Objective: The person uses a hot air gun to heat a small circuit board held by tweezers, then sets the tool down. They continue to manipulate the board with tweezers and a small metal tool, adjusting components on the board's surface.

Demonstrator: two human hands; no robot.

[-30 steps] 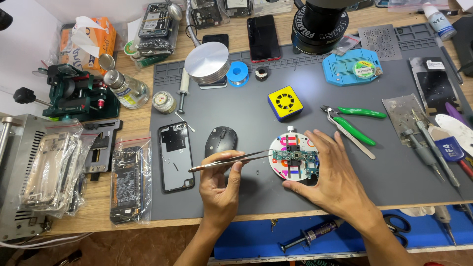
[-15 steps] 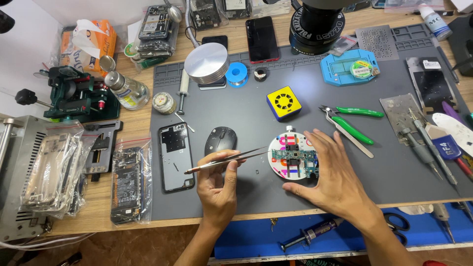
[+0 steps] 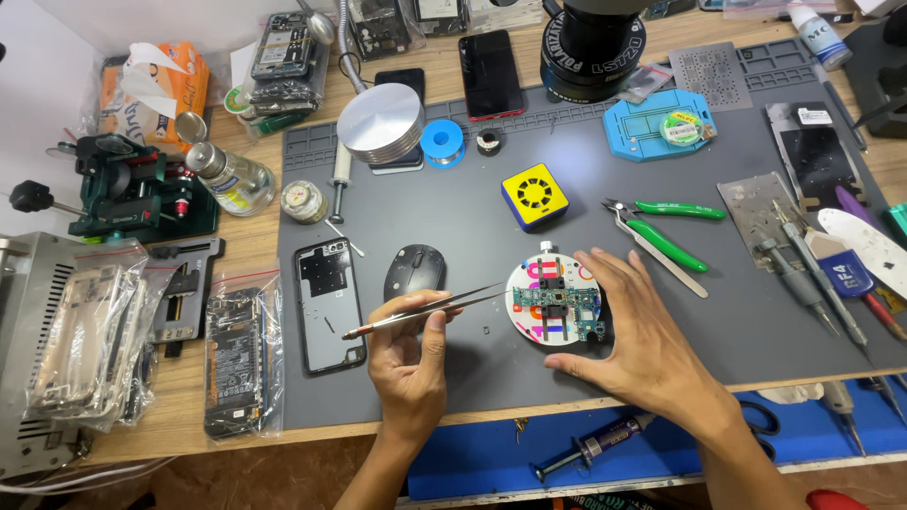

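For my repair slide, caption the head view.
Left hand aims tweezers at circuit board on round holder, steadied by right hand.

Single head-worn view, steeply down, close over the workbench mat (image 3: pixel 453 203).

Bright even light, sharp, soft shadows.

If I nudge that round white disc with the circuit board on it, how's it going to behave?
The disc lies flat on the grey mat, so it would probably slide or turn rather than tip. The right hand cups its edge, which likely steadies it. The circuit board looks thin with small exposed parts, so probably fragile; the tweezers in the left hand suggest a light touch.
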